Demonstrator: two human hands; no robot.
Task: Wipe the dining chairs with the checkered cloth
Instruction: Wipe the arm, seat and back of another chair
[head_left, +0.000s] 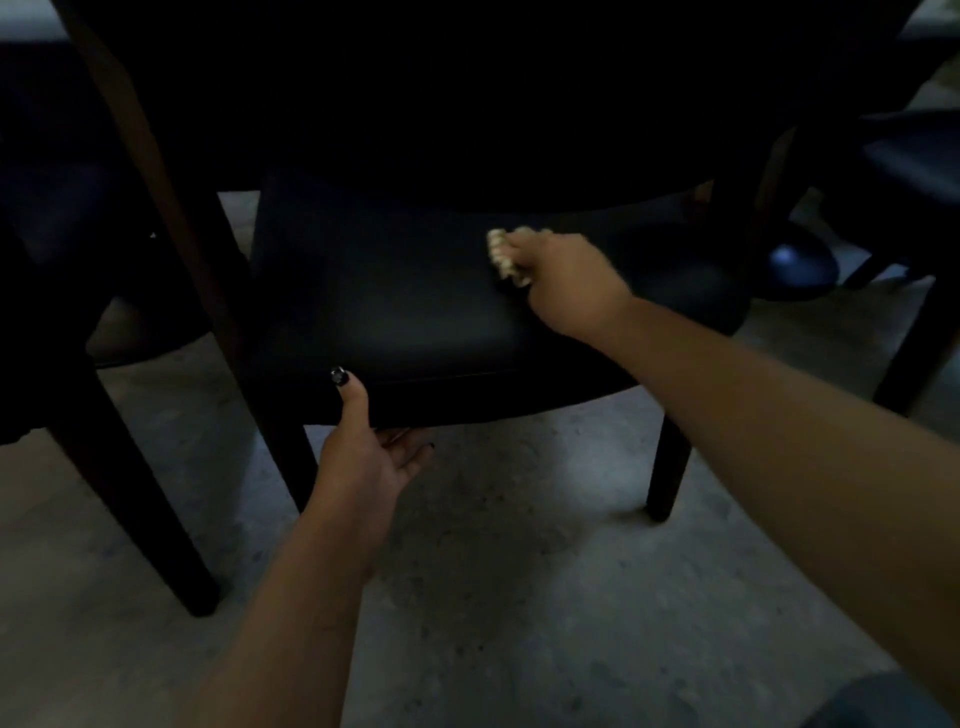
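A grey, speckled floor (519, 597) is seen nearest, with two bare arms stretched out over it. The front edge of a dark chair (405, 312) is held by the left hand (363, 447). Its thumb, with a dark painted nail, is laid on top of the seat edge, and its fingers are curled under the seat. The seat is black, smooth and padded, and it is held up by dark legs at the front left and front right.

Farther in, on the right part of the seat, the right hand (561, 275) is placed. A small bunched cloth (506, 254) is gripped in its fingers and is pressed onto the seat top. The cloth is pale and its checks can only just be made out, because the room is dim. Most of the cloth is hidden under the hand.

Beyond the seat, a dark table (467, 78) is seen above it, with a brown wooden leg on the left. More dark chairs are seen far left and far right, but little of them can be made out.
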